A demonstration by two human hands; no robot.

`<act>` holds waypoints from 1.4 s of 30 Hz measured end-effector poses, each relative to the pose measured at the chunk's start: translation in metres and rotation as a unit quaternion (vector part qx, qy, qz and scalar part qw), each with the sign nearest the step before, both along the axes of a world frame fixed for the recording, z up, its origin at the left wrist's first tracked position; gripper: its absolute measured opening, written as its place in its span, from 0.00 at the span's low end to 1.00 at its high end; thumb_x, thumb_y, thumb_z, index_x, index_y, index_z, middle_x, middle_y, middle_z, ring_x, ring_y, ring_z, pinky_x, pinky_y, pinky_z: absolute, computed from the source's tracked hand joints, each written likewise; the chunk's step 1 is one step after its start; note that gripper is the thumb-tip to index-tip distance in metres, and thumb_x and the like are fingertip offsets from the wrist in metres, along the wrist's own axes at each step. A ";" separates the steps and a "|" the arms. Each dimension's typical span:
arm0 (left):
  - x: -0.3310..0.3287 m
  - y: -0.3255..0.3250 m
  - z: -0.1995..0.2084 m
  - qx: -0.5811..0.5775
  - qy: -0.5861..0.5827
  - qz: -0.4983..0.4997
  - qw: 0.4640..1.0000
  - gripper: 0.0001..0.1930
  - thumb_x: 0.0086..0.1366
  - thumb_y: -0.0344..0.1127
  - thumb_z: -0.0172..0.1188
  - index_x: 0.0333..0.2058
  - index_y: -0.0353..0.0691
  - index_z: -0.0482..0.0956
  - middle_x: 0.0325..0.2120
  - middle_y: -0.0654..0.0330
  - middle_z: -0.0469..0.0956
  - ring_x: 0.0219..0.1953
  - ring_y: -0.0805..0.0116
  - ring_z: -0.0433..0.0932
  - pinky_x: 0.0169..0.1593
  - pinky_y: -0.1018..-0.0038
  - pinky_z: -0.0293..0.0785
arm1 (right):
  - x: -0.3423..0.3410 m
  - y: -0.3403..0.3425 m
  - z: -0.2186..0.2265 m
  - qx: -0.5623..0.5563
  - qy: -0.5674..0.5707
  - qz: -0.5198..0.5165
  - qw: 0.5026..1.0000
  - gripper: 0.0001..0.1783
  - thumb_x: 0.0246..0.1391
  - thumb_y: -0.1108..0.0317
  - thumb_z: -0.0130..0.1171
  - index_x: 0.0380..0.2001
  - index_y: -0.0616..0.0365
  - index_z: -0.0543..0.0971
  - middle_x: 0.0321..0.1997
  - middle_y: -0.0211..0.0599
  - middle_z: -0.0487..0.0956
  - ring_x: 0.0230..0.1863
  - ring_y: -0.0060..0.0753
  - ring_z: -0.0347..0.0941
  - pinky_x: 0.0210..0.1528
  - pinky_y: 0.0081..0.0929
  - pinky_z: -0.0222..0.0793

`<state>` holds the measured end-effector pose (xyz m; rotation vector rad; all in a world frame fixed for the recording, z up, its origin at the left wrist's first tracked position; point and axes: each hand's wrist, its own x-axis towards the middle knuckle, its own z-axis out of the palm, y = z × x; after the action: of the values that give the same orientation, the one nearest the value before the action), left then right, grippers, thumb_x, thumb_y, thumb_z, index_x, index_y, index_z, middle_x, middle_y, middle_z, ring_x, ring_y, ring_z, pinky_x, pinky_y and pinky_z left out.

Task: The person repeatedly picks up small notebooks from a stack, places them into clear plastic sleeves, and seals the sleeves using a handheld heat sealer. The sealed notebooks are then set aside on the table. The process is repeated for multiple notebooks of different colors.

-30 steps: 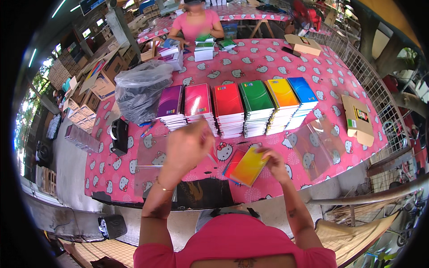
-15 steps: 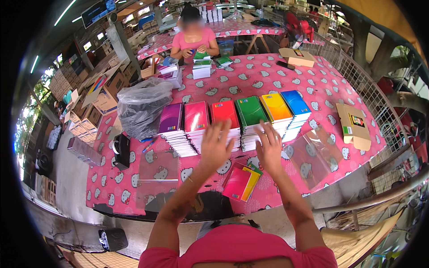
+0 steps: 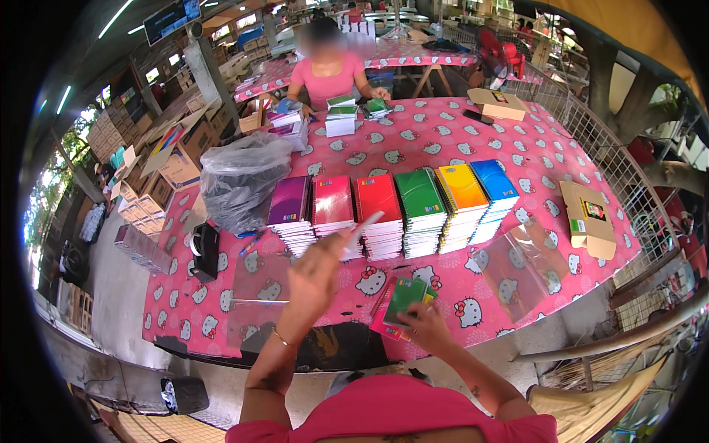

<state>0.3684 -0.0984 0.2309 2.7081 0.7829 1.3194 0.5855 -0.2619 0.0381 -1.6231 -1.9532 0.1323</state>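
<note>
My left hand (image 3: pixel 319 277) is raised in front of the pink and red stacks, its fingers closed on a thin, pale flat thing (image 3: pixel 365 227), seen nearly edge-on and blurred. Lower down, my right hand (image 3: pixel 430 326) grips the near edge of a small green spiral notebook (image 3: pixel 406 297). Beneath that lie a pink notebook (image 3: pixel 379 316) and a bit of yellow, mostly covered. Beyond my hands stands a row of spiral notebook stacks: purple (image 3: pixel 289 201), pink (image 3: pixel 332 199), red (image 3: pixel 377 198), green (image 3: pixel 419 195), yellow (image 3: pixel 462 187) and blue (image 3: pixel 494 181).
Clear plastic sheets (image 3: pixel 521 269) lie on the pink patterned tablecloth (image 3: pixel 458 133). A grey plastic bag (image 3: pixel 245 177) and a black dispenser-like object (image 3: pixel 204 251) sit at left, an opened carton (image 3: pixel 588 219) at right. Across the table a co-worker (image 3: pixel 330 77) handles notebooks.
Both hands have left the stack fronts. My left hand moved left and now holds a thin pale thing; my right came down to the loose notebooks, where the green one now lies on top.
</note>
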 end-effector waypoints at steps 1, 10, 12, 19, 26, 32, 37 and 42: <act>0.007 -0.007 -0.008 0.026 -0.009 -0.053 0.998 0.20 0.62 0.25 0.60 0.54 0.37 0.78 0.49 0.49 0.79 0.50 0.49 0.80 0.53 0.61 0.78 | -0.003 -0.004 -0.006 0.007 0.038 -0.007 0.999 0.22 0.47 0.69 0.69 0.49 0.46 0.83 0.46 0.37 0.74 0.55 0.39 0.73 0.60 0.47 0.65; 0.013 -0.051 -0.158 -0.072 0.186 -0.120 0.973 0.29 0.57 0.36 0.68 0.59 0.43 0.73 0.60 0.52 0.71 0.61 0.49 0.71 0.66 0.54 0.64 | 0.045 0.052 0.074 0.141 0.277 -0.173 0.935 0.19 0.54 0.79 0.58 0.51 0.58 0.79 0.54 0.47 0.74 0.55 0.46 0.73 0.56 0.35 0.69; 0.009 0.001 -0.127 -0.113 0.077 -0.044 0.990 0.33 0.59 0.39 0.66 0.63 0.44 0.69 0.63 0.48 0.67 0.60 0.44 0.70 0.64 0.54 0.66 | 0.037 0.067 0.101 0.174 0.250 -0.125 0.944 0.20 0.54 0.80 0.58 0.51 0.58 0.80 0.54 0.48 0.73 0.55 0.47 0.73 0.57 0.35 0.69; -0.065 0.130 -0.015 0.024 0.220 0.087 0.971 0.26 0.55 0.33 0.69 0.55 0.49 0.78 0.59 0.46 0.71 0.61 0.44 0.70 0.61 0.55 0.70 | -0.024 0.109 0.119 0.151 0.302 0.071 0.939 0.21 0.52 0.80 0.63 0.51 0.54 0.81 0.54 0.46 0.73 0.57 0.45 0.72 0.57 0.34 0.69; -0.068 0.121 0.003 -0.022 0.056 0.056 0.997 0.19 0.60 0.32 0.66 0.50 0.40 0.78 0.51 0.44 0.78 0.45 0.43 0.81 0.45 0.61 0.80 | -0.024 0.095 0.072 0.093 0.356 0.029 0.929 0.19 0.57 0.77 0.61 0.53 0.54 0.78 0.57 0.42 0.73 0.60 0.40 0.70 0.59 0.33 0.67; -0.014 -0.024 -0.078 0.057 0.004 -0.145 0.988 0.25 0.59 0.27 0.59 0.57 0.41 0.75 0.65 0.46 0.66 0.68 0.53 0.64 0.66 0.58 0.67 | -0.012 0.022 -0.013 -0.009 0.652 -0.321 0.686 0.22 0.63 0.63 0.59 0.58 0.59 0.72 0.52 0.38 0.75 0.55 0.34 0.71 0.58 0.31 0.67; 0.032 -0.103 -0.176 -0.088 0.197 -0.138 0.967 0.27 0.63 0.40 0.61 0.60 0.41 0.72 0.59 0.43 0.71 0.61 0.38 0.69 0.65 0.53 0.65 | -0.025 0.007 -0.013 -0.069 0.734 -0.279 0.615 0.18 0.64 0.59 0.58 0.51 0.59 0.74 0.45 0.31 0.76 0.47 0.26 0.73 0.49 0.24 0.69; 0.039 -0.050 -0.192 -0.353 -0.002 0.100 0.930 0.27 0.65 0.49 0.59 0.56 0.38 0.74 0.52 0.40 0.74 0.54 0.39 0.73 0.60 0.54 0.68 | -0.002 0.031 -0.032 -0.226 0.692 -0.230 0.646 0.24 0.57 0.56 0.65 0.54 0.53 0.74 0.46 0.32 0.79 0.44 0.28 0.76 0.46 0.31 0.73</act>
<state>0.4070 -0.1482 0.0386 2.0868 1.2627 0.8282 0.5833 -0.2313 0.0062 -1.3957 -0.2774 1.2943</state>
